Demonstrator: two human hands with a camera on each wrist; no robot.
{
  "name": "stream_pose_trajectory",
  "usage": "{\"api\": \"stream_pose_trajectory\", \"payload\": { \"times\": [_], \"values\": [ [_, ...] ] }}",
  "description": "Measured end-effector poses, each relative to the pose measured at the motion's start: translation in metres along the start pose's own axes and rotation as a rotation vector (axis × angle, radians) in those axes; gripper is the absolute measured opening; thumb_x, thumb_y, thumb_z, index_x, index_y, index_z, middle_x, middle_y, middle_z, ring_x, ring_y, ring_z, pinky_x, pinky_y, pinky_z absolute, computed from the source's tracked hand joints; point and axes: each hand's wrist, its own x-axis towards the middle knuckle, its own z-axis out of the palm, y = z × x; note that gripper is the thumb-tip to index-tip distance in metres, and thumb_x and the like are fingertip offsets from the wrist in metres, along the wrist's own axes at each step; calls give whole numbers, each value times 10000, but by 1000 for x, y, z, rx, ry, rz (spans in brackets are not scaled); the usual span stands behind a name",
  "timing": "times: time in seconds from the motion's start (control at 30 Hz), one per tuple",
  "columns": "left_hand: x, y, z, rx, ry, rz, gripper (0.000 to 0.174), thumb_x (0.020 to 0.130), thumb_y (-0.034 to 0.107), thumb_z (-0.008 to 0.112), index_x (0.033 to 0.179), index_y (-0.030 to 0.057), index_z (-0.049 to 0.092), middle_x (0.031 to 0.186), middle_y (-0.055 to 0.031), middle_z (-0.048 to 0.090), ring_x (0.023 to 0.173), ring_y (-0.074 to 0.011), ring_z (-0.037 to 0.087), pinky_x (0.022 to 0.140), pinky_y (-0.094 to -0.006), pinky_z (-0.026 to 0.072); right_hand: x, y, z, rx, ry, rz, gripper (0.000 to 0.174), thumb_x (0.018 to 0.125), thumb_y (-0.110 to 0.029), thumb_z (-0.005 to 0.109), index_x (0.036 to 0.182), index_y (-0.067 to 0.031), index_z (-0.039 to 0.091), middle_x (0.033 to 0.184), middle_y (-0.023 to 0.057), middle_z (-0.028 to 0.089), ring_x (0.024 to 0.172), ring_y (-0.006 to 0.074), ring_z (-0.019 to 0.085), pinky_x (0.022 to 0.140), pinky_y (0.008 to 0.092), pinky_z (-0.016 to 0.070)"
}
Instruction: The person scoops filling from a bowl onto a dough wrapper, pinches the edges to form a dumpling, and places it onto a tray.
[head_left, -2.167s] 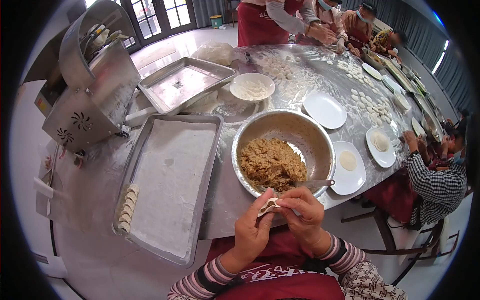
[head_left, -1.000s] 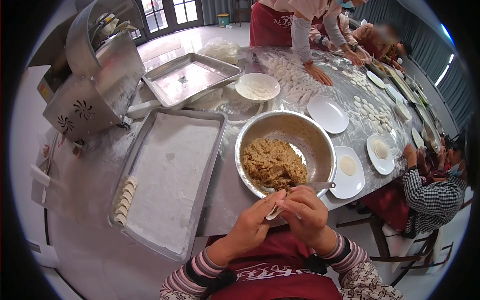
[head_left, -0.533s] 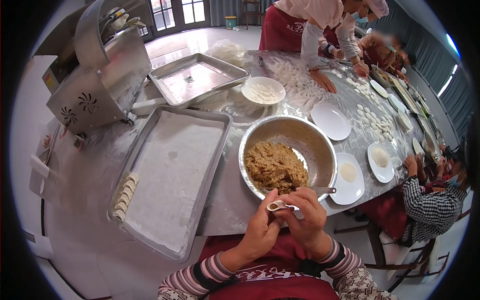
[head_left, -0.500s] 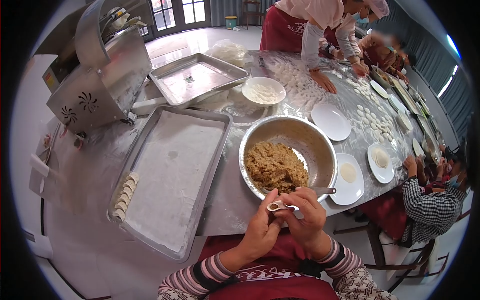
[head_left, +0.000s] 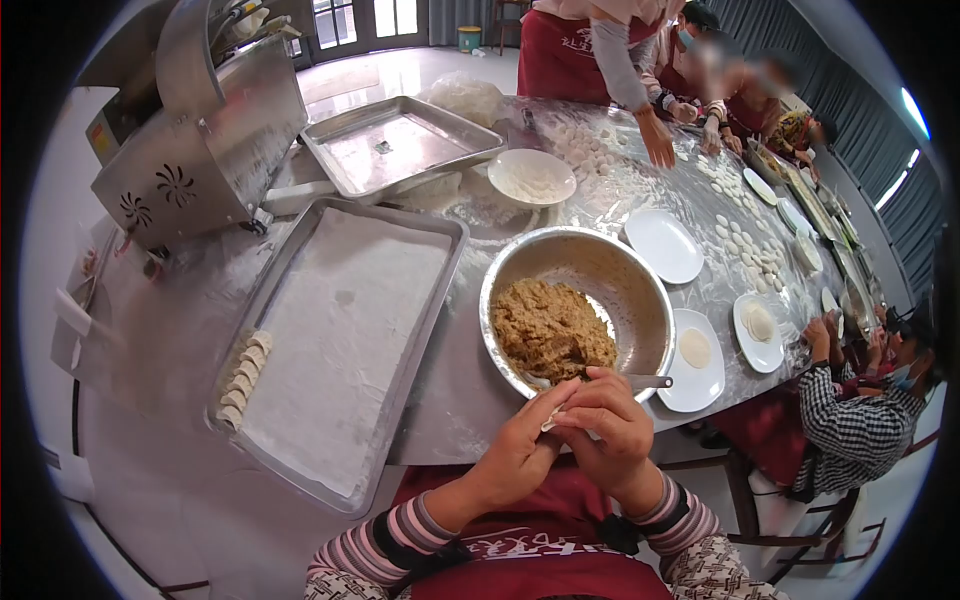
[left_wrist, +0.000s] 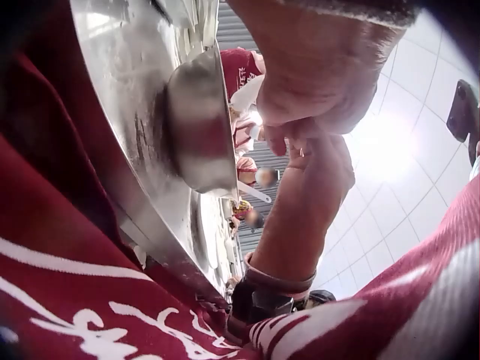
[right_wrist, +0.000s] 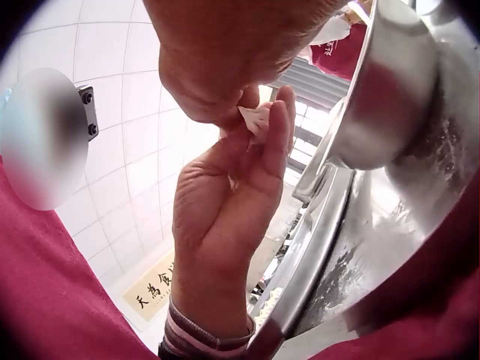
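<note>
Both hands meet at the near rim of a steel bowl [head_left: 660, 300] of brown filling [head_left: 552, 330]. The left hand [head_left: 515, 450] and the right hand [head_left: 612, 435] pinch a small white dumpling [head_left: 551, 418] between them, mostly covered by fingers in the head view. In the right wrist view a pale fold of its dough [right_wrist: 256, 124] shows between the fingertips of the left hand [right_wrist: 229, 187] and the right hand [right_wrist: 225, 60]. A utensil handle [head_left: 650, 381] sticks out over the bowl's rim, just beyond the right hand.
At left, a lined tray [head_left: 345, 300] holds a column of folded dumplings [head_left: 245, 380]. Behind stand an empty tray [head_left: 400, 145], a flour bowl [head_left: 532, 178] and a steel machine [head_left: 200, 150]. Plates [head_left: 690, 360] with round wrappers lie right; people work around the table.
The fingers have closed over the dumpling, whose open end showed half a second ago. The head view has shifted slightly. Across the table, a standing person has drawn an arm back from the floured surface.
</note>
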Motion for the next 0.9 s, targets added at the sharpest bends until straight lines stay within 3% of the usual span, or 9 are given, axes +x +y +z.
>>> {"api": "stream_pose_trajectory", "payload": {
  "times": [0.07, 0.17, 0.3, 0.43, 0.53, 0.6, 0.73, 0.8, 0.9],
  "values": [
    [0, 2, 4, -196, 69, -64, 591, 902, -72, 456, 1440, -25, 217, 1401, -200, 403, 1264, -240, 440, 1036, -319, 369, -3, 2, 2, -12, 47, -14, 221, 624, -18, 759, 810, -69, 652, 768, 53, 628, 720, 222, 623, 838, 416, 478],
    [-9, -2, 20, -256, 186, -35, 625, 911, -71, 442, 1459, -21, 145, 1431, -208, 357, 1267, -260, 435, 1036, -323, 371, -1, 1, 7, -38, 115, -26, 191, 638, -31, 743, 800, -68, 650, 758, 51, 622, 711, 225, 618, 813, 419, 481],
    [-9, -9, 21, -47, 236, 44, 646, 922, -69, 409, 1467, -26, 65, 1447, -244, 324, 1288, -283, 412, 1044, -339, 361, 3, -4, 17, -25, 163, 89, 175, 640, -36, 742, 780, -69, 642, 759, 49, 614, 719, 224, 615, 796, 425, 481],
    [-6, -9, 17, 47, 256, 76, 633, 922, -72, 393, 1466, -32, 71, 1446, -253, 325, 1295, -279, 406, 1048, -346, 357, -1, 3, 12, -73, 64, -4, 175, 641, -44, 741, 779, -71, 637, 773, 47, 605, 737, 228, 612, 803, 422, 477],
    [-4, -8, 8, 189, 130, 86, 619, 926, -63, 403, 1463, -34, 97, 1446, -251, 330, 1302, -267, 401, 1036, -338, 376, 0, 4, 6, -66, -10, -46, 230, 634, -31, 771, 821, -83, 647, 772, 37, 622, 734, 226, 618, 854, 432, 470],
    [-3, -3, 9, -322, 214, -97, 567, 890, -81, 441, 1420, -19, 248, 1334, -218, 471, 1189, -254, 523, 972, -326, 435, 0, 6, 1, -22, -62, -33, 268, 637, -68, 785, 872, -76, 655, 831, 62, 636, 811, 251, 621, 870, 443, 463],
    [-6, -9, -3, -402, 95, -160, 451, 879, -73, 475, 1322, -14, 410, 1226, -146, 565, 1107, -176, 561, 916, -277, 464, 19, -4, 4, 125, -39, 113, 320, 642, -105, 796, 936, -77, 674, 974, 100, 654, 960, 287, 607, 890, 441, 457],
    [-8, -13, -5, -413, 45, -184, 331, 873, -72, 492, 1198, -12, 523, 1116, -89, 610, 1053, -142, 568, 896, -265, 469, 31, 1, 1, 262, -317, 44, 319, 671, -73, 758, 979, -42, 680, 1160, 135, 619, 1088, 342, 553, 919, 438, 447],
    [-6, -3, -7, -408, 86, -184, 296, 892, -74, 460, 1165, -2, 548, 1132, -72, 586, 1066, -131, 557, 904, -253, 471, 30, 16, 6, 393, -401, -4, 305, 674, -59, 757, 969, -37, 686, 1206, 128, 615, 1126, 329, 542, 931, 420, 445]
  ]
}}
